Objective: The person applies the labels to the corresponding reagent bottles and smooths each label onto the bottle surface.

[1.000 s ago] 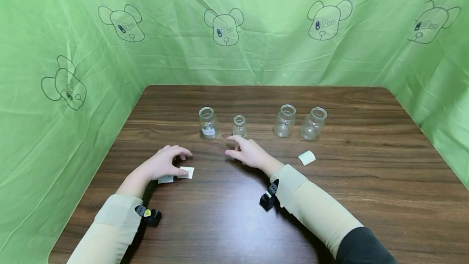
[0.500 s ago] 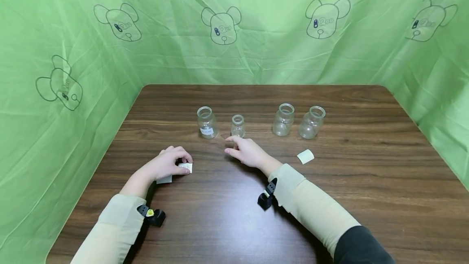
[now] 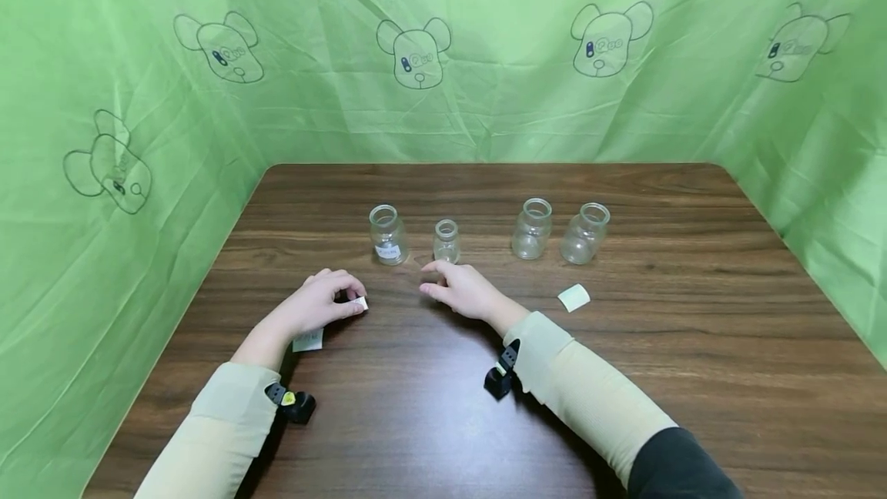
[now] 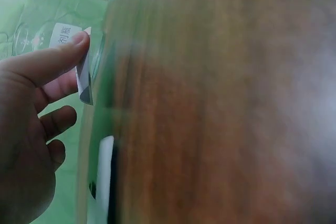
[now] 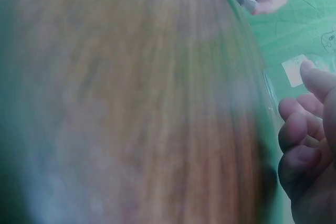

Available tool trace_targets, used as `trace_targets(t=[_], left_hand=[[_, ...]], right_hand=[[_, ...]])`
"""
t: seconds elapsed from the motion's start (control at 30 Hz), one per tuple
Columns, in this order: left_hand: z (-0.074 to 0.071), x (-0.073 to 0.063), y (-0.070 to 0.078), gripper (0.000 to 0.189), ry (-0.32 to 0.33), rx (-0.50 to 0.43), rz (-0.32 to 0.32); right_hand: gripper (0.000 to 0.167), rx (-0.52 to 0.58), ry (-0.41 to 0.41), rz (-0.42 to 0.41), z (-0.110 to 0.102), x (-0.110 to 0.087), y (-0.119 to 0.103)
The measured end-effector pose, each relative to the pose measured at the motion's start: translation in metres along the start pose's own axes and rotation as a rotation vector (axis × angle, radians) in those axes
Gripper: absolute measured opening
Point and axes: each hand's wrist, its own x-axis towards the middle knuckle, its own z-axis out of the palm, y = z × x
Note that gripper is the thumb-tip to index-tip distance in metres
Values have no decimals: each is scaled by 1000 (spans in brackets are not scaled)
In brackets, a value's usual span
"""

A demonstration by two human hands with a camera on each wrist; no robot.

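My left hand [image 3: 319, 303] pinches a small white paper label [image 3: 361, 303] between thumb and fingers, just above the table at left. In the left wrist view the label [image 4: 85, 80] is bent and seen nearly edge-on. Further back stands a clear glass jar [image 3: 385, 231] bearing a printed white sticker [image 3: 388, 252]. My right hand [image 3: 466, 293] holds nothing; its index finger reaches towards the base of a smaller glass jar [image 3: 446, 237]. Whether it touches that jar I cannot tell. In the right wrist view the other fingers [image 5: 294, 129] are loosely bent.
Two more clear jars, one [image 3: 532, 231] beside the other [image 3: 584, 236], stand open at the back right. A white paper label [image 3: 574, 297] lies in front of them. Another label [image 3: 308, 340] lies below my left hand. Green cloth [image 3: 485, 122] hangs around the wooden table [image 3: 443, 422].
My left hand has taken hold of the label that lay under its thumb and lifted it slightly, tilting it. My right hand has stayed by the small jar.
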Motion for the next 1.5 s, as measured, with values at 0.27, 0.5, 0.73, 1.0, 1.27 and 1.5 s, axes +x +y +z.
trace_targets(t=[0.27, 0.5, 0.73, 1.0, 1.27, 1.5], left_hand=[[-1, 16, 13, 18, 31, -39, -13], [2, 31, 32, 26, 70, -80, 10], [9, 42, 42, 24, 105, -80, 65], [14, 52, 53, 23, 122, -108, 112], [17, 56, 64, 21, 146, -173, 43], [21, 59, 68, 14, 220, -124, 119]], right_hand=[[33, 49, 6, 2, 5, 1, -6], [24, 200, -6, 1, 5, 2, -10], [17, 304, -9, 16, 4, 3, -14], [11, 365, 16, 20, 2, 3, -14], [13, 425, 64, 23, -2, 1, -11], [15, 422, 86, 28, -6, 0, -8]])
